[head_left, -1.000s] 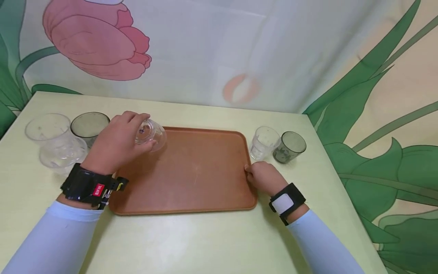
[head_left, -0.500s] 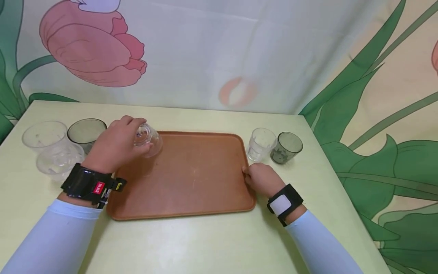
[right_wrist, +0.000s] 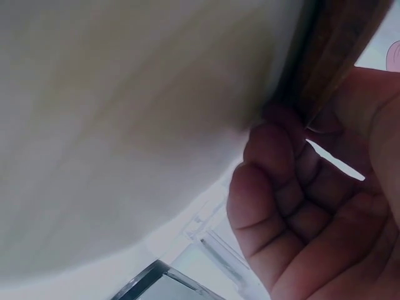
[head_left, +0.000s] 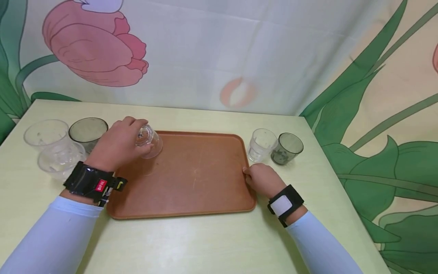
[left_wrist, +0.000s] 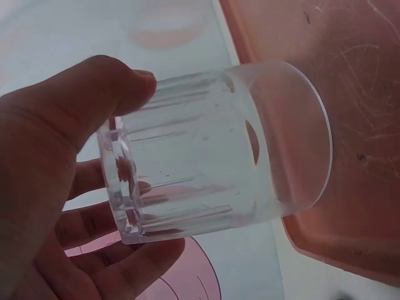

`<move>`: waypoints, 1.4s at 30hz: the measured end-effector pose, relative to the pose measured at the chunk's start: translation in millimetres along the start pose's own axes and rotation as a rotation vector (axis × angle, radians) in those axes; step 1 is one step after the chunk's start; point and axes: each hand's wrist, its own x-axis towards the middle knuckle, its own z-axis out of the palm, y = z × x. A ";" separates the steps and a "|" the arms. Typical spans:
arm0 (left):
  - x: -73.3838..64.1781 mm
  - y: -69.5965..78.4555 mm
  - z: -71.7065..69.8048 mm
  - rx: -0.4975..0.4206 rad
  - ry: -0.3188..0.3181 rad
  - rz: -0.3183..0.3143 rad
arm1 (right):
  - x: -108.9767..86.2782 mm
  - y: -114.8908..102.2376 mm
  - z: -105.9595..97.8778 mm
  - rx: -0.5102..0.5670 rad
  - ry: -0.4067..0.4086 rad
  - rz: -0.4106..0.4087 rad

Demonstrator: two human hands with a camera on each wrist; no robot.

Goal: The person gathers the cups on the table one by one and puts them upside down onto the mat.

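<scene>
My left hand (head_left: 119, 142) grips a clear drinking glass (head_left: 153, 146) around its base, at the back left corner of a brown tray (head_left: 195, 175). The glass (left_wrist: 187, 150) is upside down, its rim toward the tray in the left wrist view. I cannot tell whether the rim touches the tray. At the tray's right edge my right hand (head_left: 263, 179) pinches the border between thumb and fingers. Curled fingers (right_wrist: 253, 194) show beside the tray's edge (right_wrist: 337, 50) in the right wrist view.
Left of the tray stand a smoky grey glass (head_left: 88, 131) and clear glassware (head_left: 51, 146), partly overlapping in view. Beyond my right hand a clear glass (head_left: 261, 144) stands beside a smoky patterned glass (head_left: 286, 149). A flower-printed cloth (head_left: 191, 57) hangs behind the pale table (head_left: 171, 247).
The glass in my left hand has come down slightly and stands straighter over the tray's corner. My right hand keeps its hold on the tray. The head view has shifted a little.
</scene>
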 end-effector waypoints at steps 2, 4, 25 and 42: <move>1.0 -0.1 0.9 0.002 0.005 -0.001 | -0.4 1.4 1.6 0.002 0.004 0.001; 1.7 -1.3 1.4 0.004 0.012 -0.004 | 0.4 2.3 3.0 -0.001 0.006 -0.001; 10.7 -4.7 7.5 -0.024 -0.023 -0.026 | 0.3 3.2 1.7 -0.011 0.006 -0.012; 11.3 -13.2 16.7 -0.029 -0.014 -0.007 | -0.4 1.3 -0.5 -0.035 0.000 -0.022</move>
